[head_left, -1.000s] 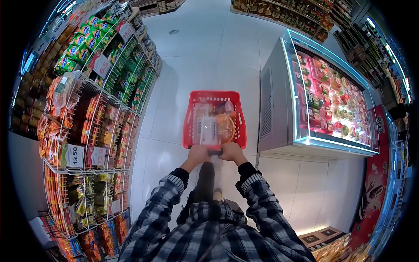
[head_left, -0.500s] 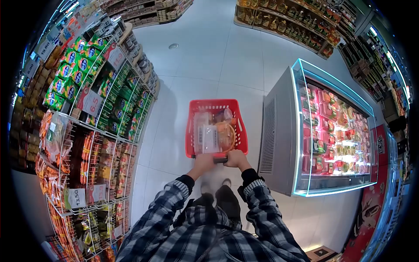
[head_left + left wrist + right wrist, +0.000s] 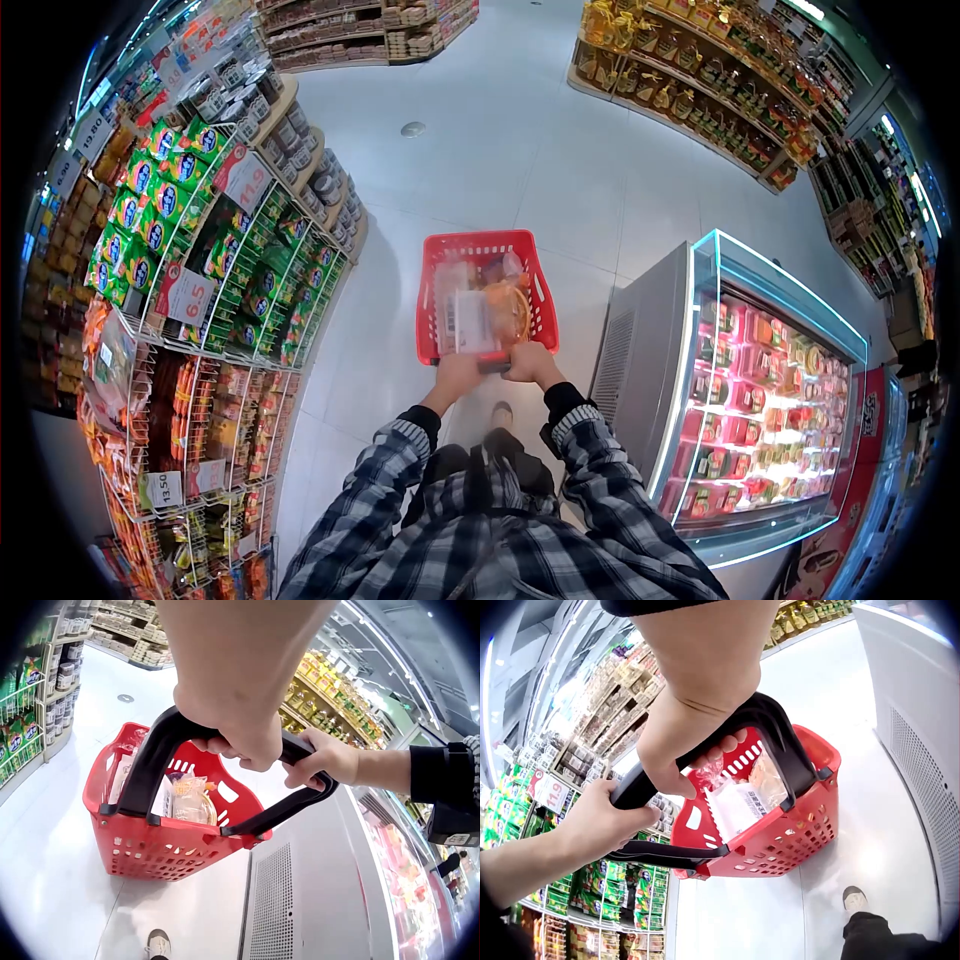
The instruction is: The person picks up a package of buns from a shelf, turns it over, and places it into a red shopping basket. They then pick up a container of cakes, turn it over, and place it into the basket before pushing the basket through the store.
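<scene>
A red plastic shopping basket [image 3: 425, 320] hangs or rolls ahead of the person, its black handle [image 3: 150, 769] pulled up toward them. Both hands grip the bar of that handle side by side: the left hand [image 3: 458, 376] on the left, the right hand [image 3: 532, 364] on the right. Fingers of each curl round the bar in the wrist views. Inside the basket lie a clear pack with a white printed label [image 3: 470, 318] and a clear-wrapped, round orange-brown food pack [image 3: 508, 308]. More clear packaging lies behind them.
A wire rack [image 3: 215, 350] of green and orange snack packs stands at left, with canned goods [image 3: 325, 185] beyond. At right is a lit chilled case [image 3: 640, 370] of packaged fruit. Shelves of bottles [image 3: 680, 85] stand ahead, past the pale tiled floor [image 3: 480, 150].
The person has walked forward with the basket; the rack and chilled case have slid back toward them and the far shelves look nearer. Both hands keep their grip on the handle.
</scene>
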`<state>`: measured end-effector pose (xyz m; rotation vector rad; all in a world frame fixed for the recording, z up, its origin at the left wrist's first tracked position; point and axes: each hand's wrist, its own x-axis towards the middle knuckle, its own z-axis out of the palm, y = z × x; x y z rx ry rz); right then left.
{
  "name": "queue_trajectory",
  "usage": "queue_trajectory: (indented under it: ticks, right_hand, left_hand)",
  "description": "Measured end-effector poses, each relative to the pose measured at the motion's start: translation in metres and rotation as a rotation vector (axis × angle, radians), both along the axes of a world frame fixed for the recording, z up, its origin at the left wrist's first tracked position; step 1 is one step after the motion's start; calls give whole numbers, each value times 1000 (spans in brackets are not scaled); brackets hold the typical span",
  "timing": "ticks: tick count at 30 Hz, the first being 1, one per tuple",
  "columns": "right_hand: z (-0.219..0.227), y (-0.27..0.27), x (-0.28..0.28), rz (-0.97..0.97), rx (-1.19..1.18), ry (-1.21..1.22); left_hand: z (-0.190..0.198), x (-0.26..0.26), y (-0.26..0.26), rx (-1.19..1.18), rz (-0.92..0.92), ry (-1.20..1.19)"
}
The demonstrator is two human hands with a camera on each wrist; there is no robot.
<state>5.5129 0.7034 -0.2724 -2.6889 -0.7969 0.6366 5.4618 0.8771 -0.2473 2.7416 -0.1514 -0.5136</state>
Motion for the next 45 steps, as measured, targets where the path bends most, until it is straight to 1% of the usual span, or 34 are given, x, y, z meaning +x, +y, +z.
queue_trajectory:
  ticks: [2,5,7,11,13,16,17,19,20,23,26,29,31,35,38,41,43,45]
  right_hand:
    - [-7,0,24,1,24,3]
    - [-2,3,77,4,35,5]
    - [-10,6,108,19,32,14]
    - [-19,11,165,-10,41,-4]
    - [-16,16,199,7,14,18]
    - [-9,22,247,8,0,51]
    - [-5,24,264,7,0,66]
    - [-10,27,298,23,-35,40]
    - [-14,30,311,33,-50,32]
    - [-18,34,352,13,9,42]
    - [-9,43,392,15,-34,73]
    - [-25,50,437,29,-34,92]
    - [-28,52,460,39,-31,85]
    - [-38,62,521,57,-16,62]
    - [-43,69,569,4,55,63]
    - [-31,77,617,28,120,45]
    - [-32,84,655,63,38,74]
    - [-33,95,689,89,3,98]
  left_hand:
    - [-10,23,1,24,12,15]
    - [-7,76,2,11,12,10]
    - [-11,107,7,22,-18,10]
    - [-15,164,13,9,-13,28]
    - [-18,198,18,-19,-2,15]
    - [-24,249,23,1,22,65]
    - [-25,264,24,-7,20,38]
    - [-31,294,28,-25,21,-18]
    - [-34,308,32,-26,14,-8]
    - [-44,354,37,-22,-15,-6]
    - [-52,395,49,9,-37,-31]
    - [-49,434,53,21,-52,-37]
    - [-50,460,57,39,-80,-42]
    - [-45,517,67,-27,-44,-81]
    - [-46,567,73,-35,-36,-113]
    - [-53,613,80,-51,-23,-145]
    - [-58,644,87,-40,15,-173]
    - [-66,677,97,-15,29,-104]
